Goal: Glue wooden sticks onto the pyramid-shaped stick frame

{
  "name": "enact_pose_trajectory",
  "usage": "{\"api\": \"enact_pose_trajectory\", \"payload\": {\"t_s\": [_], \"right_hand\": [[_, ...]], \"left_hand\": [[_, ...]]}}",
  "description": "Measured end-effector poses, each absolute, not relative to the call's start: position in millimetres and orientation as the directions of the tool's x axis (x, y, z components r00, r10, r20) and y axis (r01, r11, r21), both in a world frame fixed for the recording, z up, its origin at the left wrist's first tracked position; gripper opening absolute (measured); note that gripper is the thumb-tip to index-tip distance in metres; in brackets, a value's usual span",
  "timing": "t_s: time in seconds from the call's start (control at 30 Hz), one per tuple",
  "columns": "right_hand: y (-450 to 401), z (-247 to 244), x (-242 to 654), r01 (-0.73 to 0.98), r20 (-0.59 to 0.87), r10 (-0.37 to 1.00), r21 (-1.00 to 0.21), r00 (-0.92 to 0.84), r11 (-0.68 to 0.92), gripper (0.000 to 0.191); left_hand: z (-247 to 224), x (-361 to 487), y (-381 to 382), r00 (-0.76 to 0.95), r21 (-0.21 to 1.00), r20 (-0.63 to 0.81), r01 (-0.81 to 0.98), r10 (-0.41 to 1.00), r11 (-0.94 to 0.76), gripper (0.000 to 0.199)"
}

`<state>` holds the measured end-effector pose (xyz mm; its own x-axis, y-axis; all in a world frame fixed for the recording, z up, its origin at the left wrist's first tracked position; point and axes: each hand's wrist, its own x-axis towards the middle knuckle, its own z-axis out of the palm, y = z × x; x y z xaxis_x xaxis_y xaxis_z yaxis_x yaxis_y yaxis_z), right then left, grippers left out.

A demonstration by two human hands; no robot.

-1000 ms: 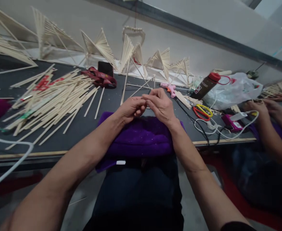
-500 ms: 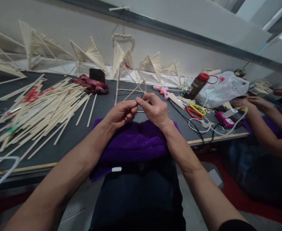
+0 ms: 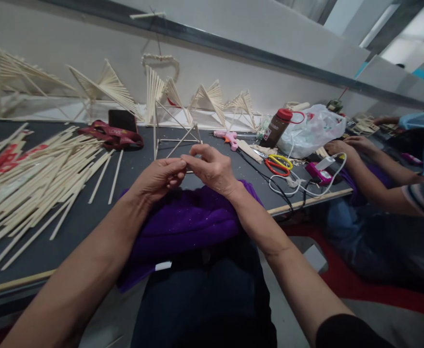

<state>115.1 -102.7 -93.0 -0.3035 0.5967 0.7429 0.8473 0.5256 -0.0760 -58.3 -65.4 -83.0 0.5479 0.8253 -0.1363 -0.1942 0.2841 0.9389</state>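
View swings right, pose unchanged, step likely unfinished
Left hand [image 3: 163, 178], right hand [image 3: 212, 169] curled, meeting at tips, can't tell if gripping anything; stick frame [image 3: 182, 141] just beyond, back from bench [image 3: 135, 166] front edge

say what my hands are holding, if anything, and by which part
It cannot be told: your left hand and right hand meet at the fingertips, and anything pinched there is too small or hidden to see.
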Motion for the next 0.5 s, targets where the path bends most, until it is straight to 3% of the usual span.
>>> {"api": "enact_pose_trajectory", "payload": {"t_s": [0.1,0.3,0.5], "right_hand": [[-103.1,-95.2,112.9,0.875,0.725,0.612,-0.024,-0.318,0.483,0.036],[-96.6,-94.8,118.1,0.875,0.668,0.695,-0.132,-0.268,0.465,0.035],[-103.9,-93.2,125.7,0.732,0.776,0.536,-0.146,-0.333,0.666,0.042]], "left_hand": [[-80.5,-58.9,-65.8,0.509,0.956,-0.110,-0.180,0.853,0.231,0.023],[-81.5,-60.4,-61.3,0.530,0.981,-0.068,-0.120,0.845,0.154,0.022],[-80.0,-61.3,-75.5,0.590,0.982,-0.115,-0.053,0.799,0.181,0.024]]}}
